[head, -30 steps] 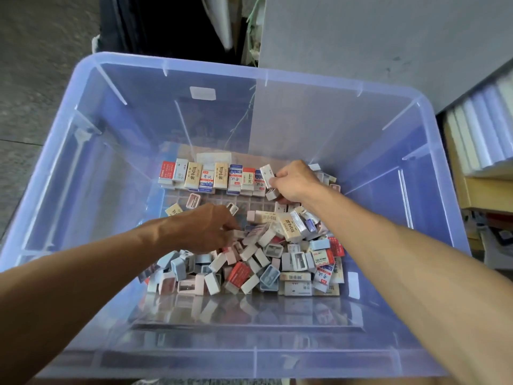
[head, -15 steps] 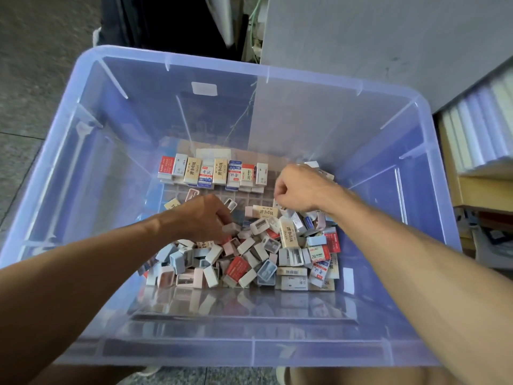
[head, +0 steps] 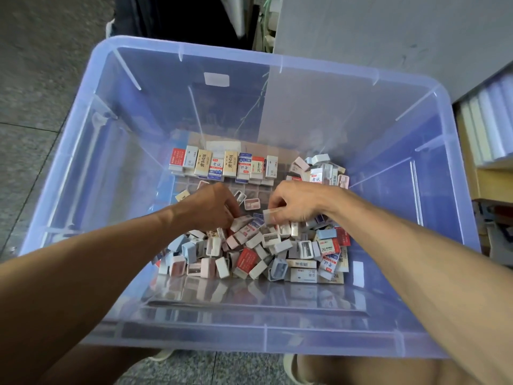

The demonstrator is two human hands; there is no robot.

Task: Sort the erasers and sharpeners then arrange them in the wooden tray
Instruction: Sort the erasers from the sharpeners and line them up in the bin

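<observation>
Down mid-bin, right hand (head: 294, 204) pinches a white eraser (head: 271, 215); left hand (head: 213, 208) curls into the loose pile (head: 255, 245), contents unclear. Sorted row (head: 222, 163) lines the tray's (head: 249, 187) far edge; clumsy digging could topple it.

2 bare forearms, no sleeves; light-coloured shoes (head: 290, 368) on the feet.

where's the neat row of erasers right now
In the head view the row of erasers stands along the far side of the blue plastic bin, left of centre, beyond the left hand.
</observation>
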